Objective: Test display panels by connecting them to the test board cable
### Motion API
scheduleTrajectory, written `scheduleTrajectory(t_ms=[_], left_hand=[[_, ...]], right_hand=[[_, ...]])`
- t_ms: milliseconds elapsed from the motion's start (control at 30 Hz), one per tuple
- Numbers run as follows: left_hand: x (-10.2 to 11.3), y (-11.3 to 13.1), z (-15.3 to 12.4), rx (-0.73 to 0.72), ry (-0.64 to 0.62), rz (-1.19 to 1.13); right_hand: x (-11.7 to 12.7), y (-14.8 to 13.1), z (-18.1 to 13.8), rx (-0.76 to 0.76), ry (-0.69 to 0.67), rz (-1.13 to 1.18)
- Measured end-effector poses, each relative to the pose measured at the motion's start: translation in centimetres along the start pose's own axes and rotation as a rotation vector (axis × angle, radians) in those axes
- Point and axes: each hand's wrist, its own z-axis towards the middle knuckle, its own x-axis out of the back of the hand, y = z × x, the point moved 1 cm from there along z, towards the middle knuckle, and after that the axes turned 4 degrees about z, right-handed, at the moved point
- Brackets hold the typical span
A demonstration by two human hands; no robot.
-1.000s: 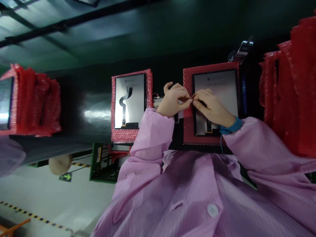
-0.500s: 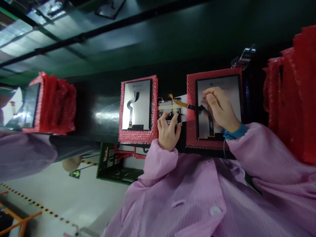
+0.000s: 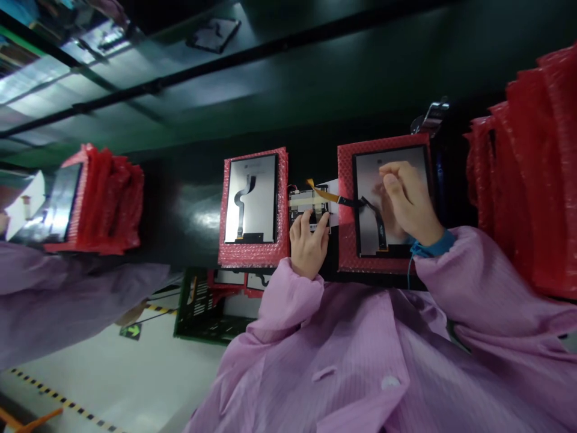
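Observation:
My left hand (image 3: pixel 309 245) lies with its fingers apart on a small circuit board (image 3: pixel 311 199) that has a pale strip across it. My right hand (image 3: pixel 413 203) is over a display panel (image 3: pixel 368 231) on red bubble wrap (image 3: pixel 347 240), thumb and forefinger pinched together. Whatever may be between those fingertips is too small to make out. From this panel a black and amber flex cable (image 3: pixel 345 200) reaches left over the board. Left of the board, a second display panel (image 3: pixel 265 207) with a black curved flex cable (image 3: pixel 240 207) rests on red bubble wrap (image 3: pixel 256 255).
Stacks of red bubble-wrap bags stand at the left (image 3: pixel 115 204) and right (image 3: pixel 536 180). A metal clip (image 3: pixel 433 117) sits behind the right panel. Below the bench edge is a green crate (image 3: pixel 180 319). Another person's sleeve (image 3: pixel 81 300) reaches in at left.
The view has shifted slightly. My right hand stays pinched above the right panel, and my left hand stays on the board. The other person's sleeve at left extends further right.

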Motion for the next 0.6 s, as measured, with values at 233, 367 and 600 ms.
scheduleTrajectory(t_ms=[233, 367, 600], left_hand=[[1.7, 2.9, -0.9, -0.098, 0.084, -0.289], [1.6, 5.7, -1.6, -0.165, -0.059, -0.377], [0.6, 6.6, -1.9, -0.210, -0.079, -0.321]], right_hand=[[4.2, -0.7, -7.0, -0.179, 0.102, -0.427], [3.9, -0.6, -10.3, -0.194, 0.087, -0.529], [4.6, -0.1, -10.2, -0.350, 0.164, -0.299]])
